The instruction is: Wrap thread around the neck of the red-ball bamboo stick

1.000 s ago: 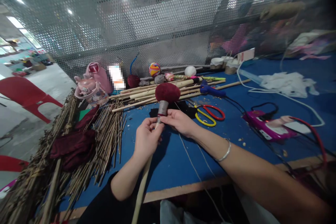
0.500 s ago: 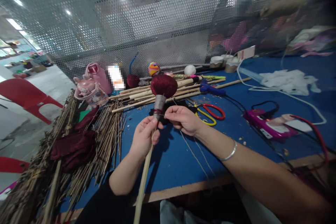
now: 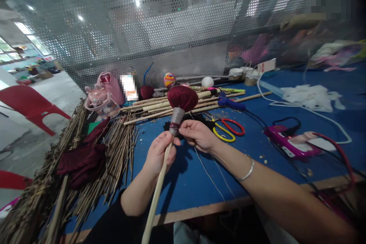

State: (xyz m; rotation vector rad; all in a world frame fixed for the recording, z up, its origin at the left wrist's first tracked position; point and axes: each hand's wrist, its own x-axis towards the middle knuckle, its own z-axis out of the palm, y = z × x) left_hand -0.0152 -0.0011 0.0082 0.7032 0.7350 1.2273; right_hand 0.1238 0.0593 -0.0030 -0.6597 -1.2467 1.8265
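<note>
My left hand is closed round a long pale wooden stick that rises from the lower edge of the view. The stick ends in a dark red velvet ball with a neck wrapped in grey thread. My right hand, with a silver bangle on its wrist, pinches at the base of that grey wrapping, just right of the stick. A thin thread trails down from the right hand across the blue table.
A heap of thin brown sticks with dark red cloth lies at the left. Behind the ball lie bamboo rods, small balls, a pink cup. Red and yellow scissors, a pink tool, cables and white cloth lie right.
The stick and ball have tilted slightly more upright and nearer. My right hand has moved in from the side and now pinches at the wrapped neck; the left keeps its grip.
</note>
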